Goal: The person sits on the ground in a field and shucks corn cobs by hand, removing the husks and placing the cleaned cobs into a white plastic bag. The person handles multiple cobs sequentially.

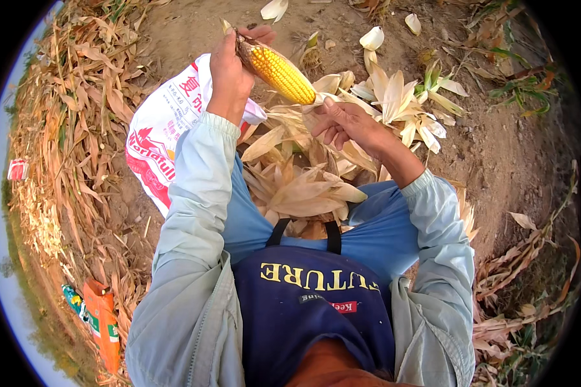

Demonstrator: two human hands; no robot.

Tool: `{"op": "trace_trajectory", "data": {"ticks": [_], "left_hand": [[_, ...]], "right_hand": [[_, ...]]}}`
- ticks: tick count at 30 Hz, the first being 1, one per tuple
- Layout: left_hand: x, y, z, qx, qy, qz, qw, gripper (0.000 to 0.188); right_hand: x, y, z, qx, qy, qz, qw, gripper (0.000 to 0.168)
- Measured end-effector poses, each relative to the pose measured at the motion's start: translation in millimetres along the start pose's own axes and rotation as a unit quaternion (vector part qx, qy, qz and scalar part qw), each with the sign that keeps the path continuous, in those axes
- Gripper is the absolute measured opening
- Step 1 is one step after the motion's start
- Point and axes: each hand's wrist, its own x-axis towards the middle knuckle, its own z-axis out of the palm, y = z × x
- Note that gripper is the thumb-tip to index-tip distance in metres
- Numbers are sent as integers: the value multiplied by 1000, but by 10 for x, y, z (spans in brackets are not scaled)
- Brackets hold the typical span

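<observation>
A yellow ear of corn [281, 72] slants across the top middle, its kernels bare and some husk and dark silk at its upper left end. Around that end my left hand [232, 67] is closed, thumb along the tip. At the lower right end, my right hand [344, 121] grips the pale husk at the base of the ear. Loose dry husks [305, 193] lie heaped between the legs, just below the ear. Beside my left forearm stands a white woven sack [169, 116] with red print, partly hidden by the sleeve.
More husks [397, 96] lie on bare soil [489, 145] at the upper right. Dry corn stalks and leaves [87, 87] cover the ground on the left. An orange sack [101, 324] lies at the lower left. Cut stalks [518, 261] and green leaves edge the right side.
</observation>
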Motion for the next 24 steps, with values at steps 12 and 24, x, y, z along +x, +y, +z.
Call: {"op": "trace_trajectory", "data": {"ticks": [12, 24], "left_hand": [[6, -165, -17, -402, -52, -245, 881, 21], [-669, -440, 189, 214, -4, -173, 961, 83]], "right_hand": [[387, 143, 100, 242, -32, 74, 967, 55], [462, 305, -122, 331, 122, -120, 928, 46]]}}
